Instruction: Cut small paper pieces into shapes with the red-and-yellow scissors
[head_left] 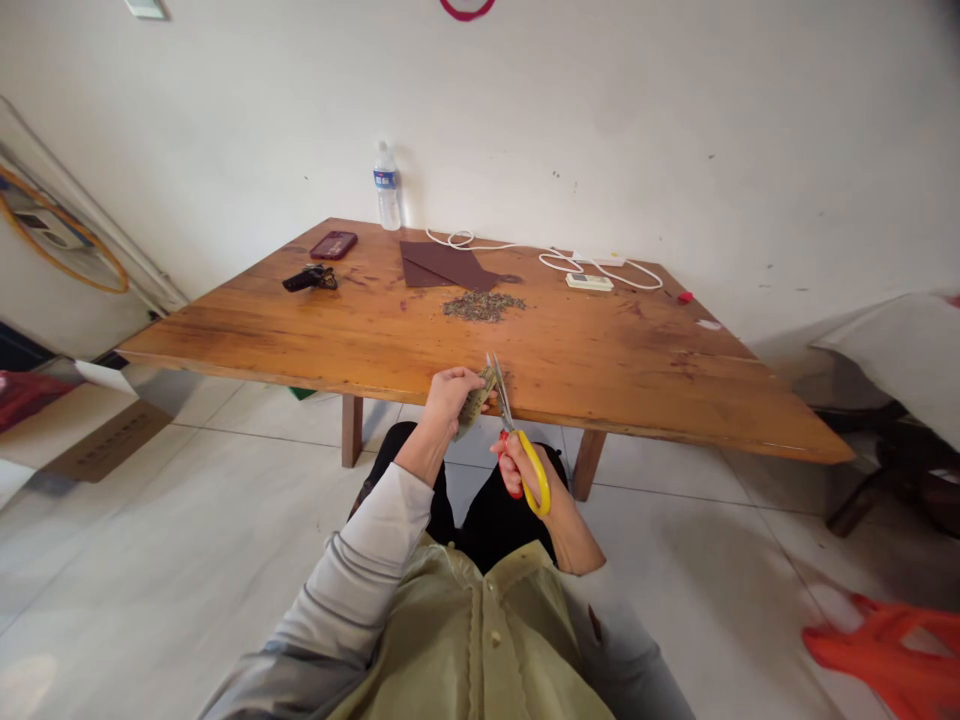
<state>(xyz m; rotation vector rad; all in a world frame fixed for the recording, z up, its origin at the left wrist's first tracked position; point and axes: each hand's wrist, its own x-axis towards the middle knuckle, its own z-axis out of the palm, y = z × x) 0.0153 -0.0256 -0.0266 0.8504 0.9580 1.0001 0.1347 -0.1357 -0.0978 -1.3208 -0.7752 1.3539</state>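
We have the card (472,407) pinched in our left hand (448,394), by the table (615,375) edge. Right hand (527,462) grips scissors (507,414), blades just beside the card. Beyond: a heap of clippings (484,306), then brown sheets (439,265) and a bottle (387,190). Card looks thin, olive, dark-marked (too small for us to read).

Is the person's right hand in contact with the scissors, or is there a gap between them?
Touching. The head view shows it plainly: the right hand grips the scissors by their red and yellow handles.
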